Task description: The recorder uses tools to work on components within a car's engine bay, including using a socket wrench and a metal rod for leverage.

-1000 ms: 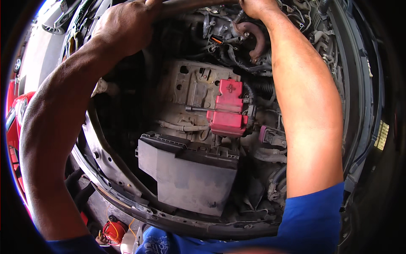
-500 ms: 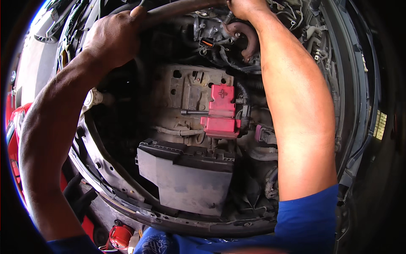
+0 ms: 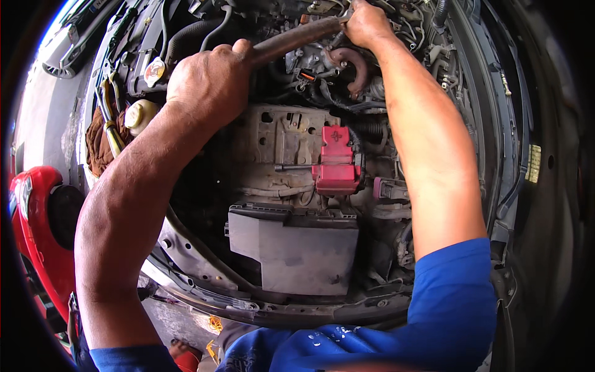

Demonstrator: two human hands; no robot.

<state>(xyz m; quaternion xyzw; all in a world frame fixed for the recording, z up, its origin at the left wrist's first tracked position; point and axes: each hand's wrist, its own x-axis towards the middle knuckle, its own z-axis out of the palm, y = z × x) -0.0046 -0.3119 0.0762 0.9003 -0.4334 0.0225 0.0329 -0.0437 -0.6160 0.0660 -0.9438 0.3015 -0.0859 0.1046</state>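
A dark brown metal pipe slants across the top of the engine bay. My left hand is wrapped round its near left end, with the knuckles up. At the pipe's upper right end, my right hand is closed round it; the fingertips there are partly hidden. Beneath the pipe lie the engine's metal parts and a rusty curved pipe. Lower in the bay, between my forearms, a red plastic terminal cover sits beside a bare metal tray.
A black box cover stands at the front of the bay. Left of my left forearm are a cream reservoir cap and a brown cloth. A red car is parked at the left. The bay's front rail curves before my body.
My left hand and the pipe's left end have moved right and nearer to me. My right hand stays at the other end. The view has shifted slightly, showing more of the red car.
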